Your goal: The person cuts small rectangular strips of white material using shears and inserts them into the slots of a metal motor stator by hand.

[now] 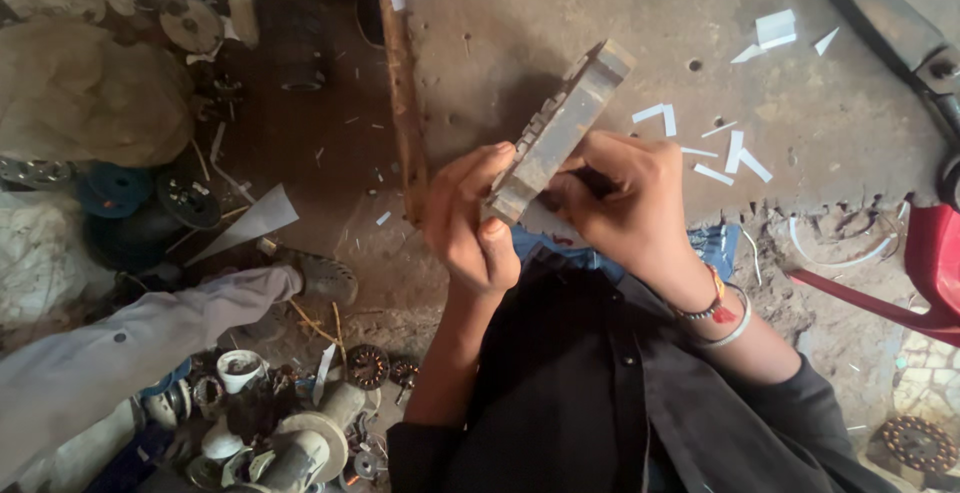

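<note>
A grey slotted metal block (558, 131) is held up in both hands, above the edge of a worn bench (560, 13). The block is tilted, with its far end pointing up and to the right and its near end low. Notches are seen along its upper left edge.

The left hand (470, 223) is closed around the near end of the block; the thumb is laid on the side face and the fingers are wrapped under it. The right hand (625, 198) is pressed against the right side of the block, with the fingers curled in toward the slots. Whether something small is pinched in these fingers cannot be told. Bangles and a red thread (722, 311) are worn on the right wrist.

White paper strips (735, 153) are scattered on the bench, to the right of the hands and apart from them. Large shears (895, 28) are lying at the top right corner, and a red handle (925, 273) is seen at the right edge. On the floor at the left, a pale sleeve (130, 338) of another person is visible, near round wound parts (366, 365) and cups (240, 368).
</note>
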